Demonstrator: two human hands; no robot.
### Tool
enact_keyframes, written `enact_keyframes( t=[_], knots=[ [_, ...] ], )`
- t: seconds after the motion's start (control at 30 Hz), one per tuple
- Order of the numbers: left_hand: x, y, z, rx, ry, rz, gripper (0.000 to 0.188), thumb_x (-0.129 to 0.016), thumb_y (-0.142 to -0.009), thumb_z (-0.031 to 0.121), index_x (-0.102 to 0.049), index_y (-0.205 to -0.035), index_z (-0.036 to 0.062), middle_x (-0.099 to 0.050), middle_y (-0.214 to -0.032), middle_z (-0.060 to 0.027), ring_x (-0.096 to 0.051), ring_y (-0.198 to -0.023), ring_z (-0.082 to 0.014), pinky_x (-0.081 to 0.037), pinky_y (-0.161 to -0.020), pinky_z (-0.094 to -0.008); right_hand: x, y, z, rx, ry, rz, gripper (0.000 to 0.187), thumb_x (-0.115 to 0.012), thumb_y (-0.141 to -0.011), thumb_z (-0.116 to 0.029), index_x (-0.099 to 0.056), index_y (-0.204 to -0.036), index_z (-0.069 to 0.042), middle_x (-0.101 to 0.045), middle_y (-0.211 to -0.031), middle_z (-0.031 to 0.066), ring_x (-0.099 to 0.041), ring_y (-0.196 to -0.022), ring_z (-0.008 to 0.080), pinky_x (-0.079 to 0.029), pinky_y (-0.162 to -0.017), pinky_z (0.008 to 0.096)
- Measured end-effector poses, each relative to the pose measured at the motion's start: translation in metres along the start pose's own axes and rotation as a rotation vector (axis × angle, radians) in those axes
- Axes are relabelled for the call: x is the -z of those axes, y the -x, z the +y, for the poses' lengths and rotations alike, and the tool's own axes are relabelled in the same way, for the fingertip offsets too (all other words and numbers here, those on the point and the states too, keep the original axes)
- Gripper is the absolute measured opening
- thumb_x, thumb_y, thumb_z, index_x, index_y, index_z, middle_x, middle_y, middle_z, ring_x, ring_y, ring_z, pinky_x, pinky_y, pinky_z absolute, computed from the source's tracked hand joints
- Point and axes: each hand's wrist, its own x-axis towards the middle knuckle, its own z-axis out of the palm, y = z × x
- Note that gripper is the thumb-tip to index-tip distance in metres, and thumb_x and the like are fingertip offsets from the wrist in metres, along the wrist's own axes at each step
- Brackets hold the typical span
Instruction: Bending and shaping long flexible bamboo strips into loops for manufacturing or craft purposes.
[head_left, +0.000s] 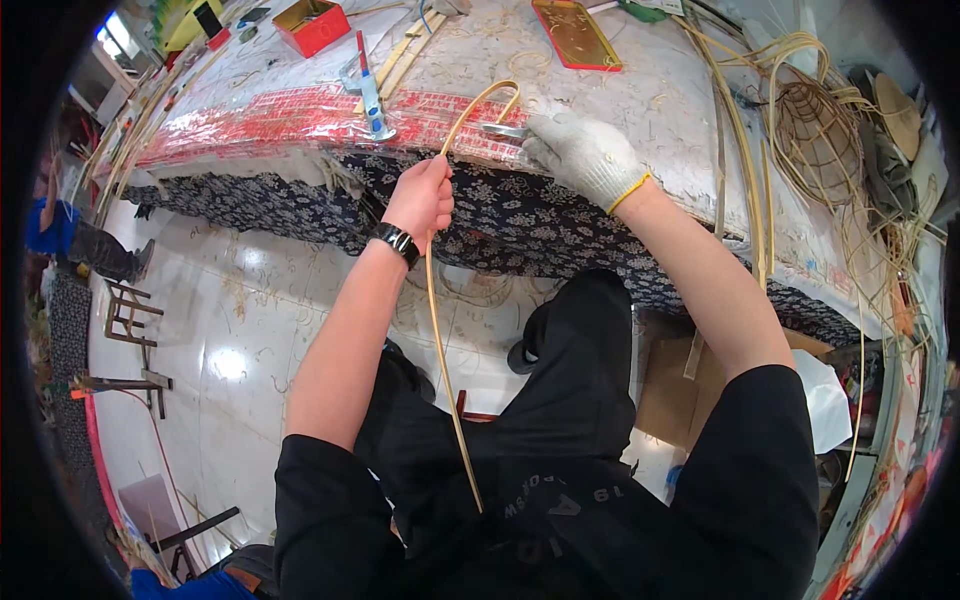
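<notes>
My bare left hand (418,200) is closed around a long, thin bamboo strip (440,340). The strip's upper end bends over in a hook above the table's front edge, and its lower end hangs down in front of my body. My right hand (588,158), in a white knitted glove with a yellow cuff, grips a short metal tool (503,130). It looks like a small blade, though the glove hides most of it. The tool's tip points left, just below the strip's curled end; whether the two touch I cannot tell.
On the plastic-covered table (460,60) lie a blue-handled hammer (370,100), a red box (311,28), a red-rimmed tray (577,35) and flat wooden slats (410,55). A woven bamboo frame (815,135) and loose strips crowd the right. A wooden stool (130,312) stands left; shavings litter the floor.
</notes>
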Motion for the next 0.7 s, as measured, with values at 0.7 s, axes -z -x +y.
enact_keyframes(
  t=[0.7],
  knots=[
    [0.012, -0.012, 0.001, 0.111, 0.190, -0.134, 0.026, -0.049, -0.107, 0.033, -0.049, -0.089, 0.0137, -0.032, -0.061, 0.0078, -0.027, -0.047, -0.0038, -0.020, -0.039, -0.0205, 0.000, -0.008, 0.000, -0.105, 0.005, -0.037, 0.045, -0.057, -0.096, -0.034, -0.056, -0.133, -0.008, -0.067, -0.113, 0.0234, -0.064, -0.104, 0.0408, -0.052, -0.090, 0.0443]
  ],
)
